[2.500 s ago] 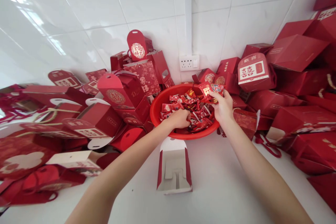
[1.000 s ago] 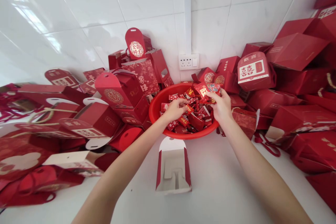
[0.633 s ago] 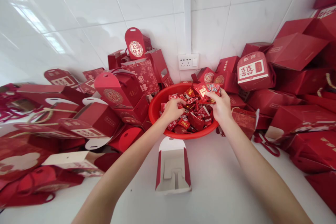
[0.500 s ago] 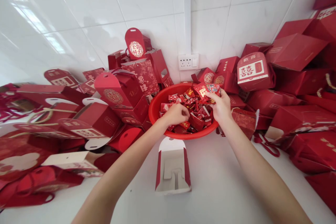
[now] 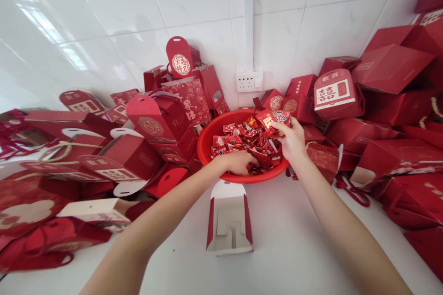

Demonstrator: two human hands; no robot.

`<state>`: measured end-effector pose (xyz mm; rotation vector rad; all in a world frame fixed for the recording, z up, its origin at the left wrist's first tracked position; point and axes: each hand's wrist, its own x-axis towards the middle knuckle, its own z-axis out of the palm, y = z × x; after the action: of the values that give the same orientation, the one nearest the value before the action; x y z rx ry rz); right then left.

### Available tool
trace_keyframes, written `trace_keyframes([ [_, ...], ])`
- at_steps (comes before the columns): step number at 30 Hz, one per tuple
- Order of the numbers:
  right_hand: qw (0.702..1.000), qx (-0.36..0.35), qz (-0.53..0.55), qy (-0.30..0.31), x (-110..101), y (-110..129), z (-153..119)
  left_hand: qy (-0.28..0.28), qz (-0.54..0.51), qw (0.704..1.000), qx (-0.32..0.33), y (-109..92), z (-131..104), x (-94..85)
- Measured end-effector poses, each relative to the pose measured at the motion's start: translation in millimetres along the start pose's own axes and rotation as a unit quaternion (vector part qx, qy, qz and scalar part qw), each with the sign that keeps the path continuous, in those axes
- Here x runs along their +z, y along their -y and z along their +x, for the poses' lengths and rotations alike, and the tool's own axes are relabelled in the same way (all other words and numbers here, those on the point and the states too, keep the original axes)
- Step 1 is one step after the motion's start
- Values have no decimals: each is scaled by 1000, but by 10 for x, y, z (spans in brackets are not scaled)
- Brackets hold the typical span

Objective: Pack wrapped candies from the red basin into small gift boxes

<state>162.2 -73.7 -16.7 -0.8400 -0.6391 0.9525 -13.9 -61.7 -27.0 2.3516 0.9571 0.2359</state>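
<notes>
A red plastic basin [image 5: 203,145] full of small wrapped candies [image 5: 233,141] stands against the back of the table. My left hand [image 5: 238,162] is down in the near side of the basin, fingers curled among the candies; their tips and whatever they grip are hidden. Over the basin's right side my right hand [image 5: 292,142] pinches red candy packets [image 5: 272,120] with gold and white print. How many packets it has I cannot tell. In front of the basin an open gift box [image 5: 223,238] lies with its pale inside facing up, holding nothing.
Red gift boxes are heaped left [image 5: 128,156] and right [image 5: 391,69] of the basin, some stacked at the back [image 5: 182,62]. A ribbon [image 5: 356,193] trails on the white table at right. A wall socket [image 5: 246,84] sits behind the basin.
My left hand has moved slightly right and nearer, sinking into the candies at the basin's near side. My right hand with the packets has hardly moved.
</notes>
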Motion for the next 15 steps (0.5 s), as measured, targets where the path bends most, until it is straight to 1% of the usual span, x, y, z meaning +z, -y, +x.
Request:
trace_keyframes([
  [2,1000,0,-7,2,-3,1,1,44,7,999,-1,-28,18,4],
  [3,1000,0,-8,2,-4,1,0,53,7,999,-1,-44,23,5],
  [8,1000,3,-4,4,2,9,-7,39,-8,999,-5,-84,17,-7],
  [12,1000,6,0,0,11,14,-4,46,2,999,-18,-34,-6,-63],
  [14,1000,8,2,-3,14,14,0,29,-49,998,-6,8,-14,-93],
  [15,1000,9,1,-3,15,14,2,8,-85,996,6,29,-15,-103],
])
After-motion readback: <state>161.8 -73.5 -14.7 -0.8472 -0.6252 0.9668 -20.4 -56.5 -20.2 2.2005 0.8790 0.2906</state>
